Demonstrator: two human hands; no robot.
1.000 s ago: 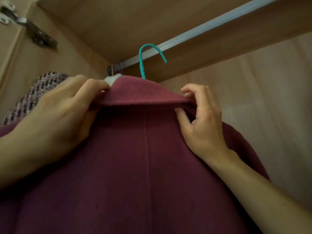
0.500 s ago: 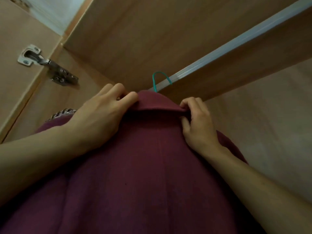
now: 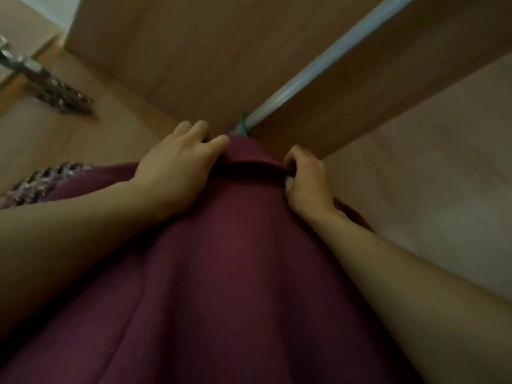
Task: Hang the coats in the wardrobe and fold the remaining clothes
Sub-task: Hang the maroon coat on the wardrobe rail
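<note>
A dark red coat (image 3: 227, 267) fills the lower half of the head view, seen from below. Its folded collar (image 3: 249, 153) is at the top. My left hand (image 3: 177, 173) grips the collar's left end, fingers curled over the fabric. My right hand (image 3: 304, 178) pinches the collar's right end between thumb and fingers. The teal hanger hook (image 3: 242, 126) shows just above the collar, at the pale metal wardrobe rail (image 3: 318, 70). Whether the hook sits over the rail is hard to tell in the blur.
A tweed garment (image 3: 41, 184) hangs to the left behind the red coat. The wardrobe's wooden top panel (image 3: 194, 51) is overhead, and its back wall (image 3: 429, 176) lies to the right. A metal door hinge (image 3: 52, 92) sits on the left side panel.
The coat and both hands have moved up and deeper into the wardrobe. The teal hook has gone from well below the rail to right at it, and less of it shows.
</note>
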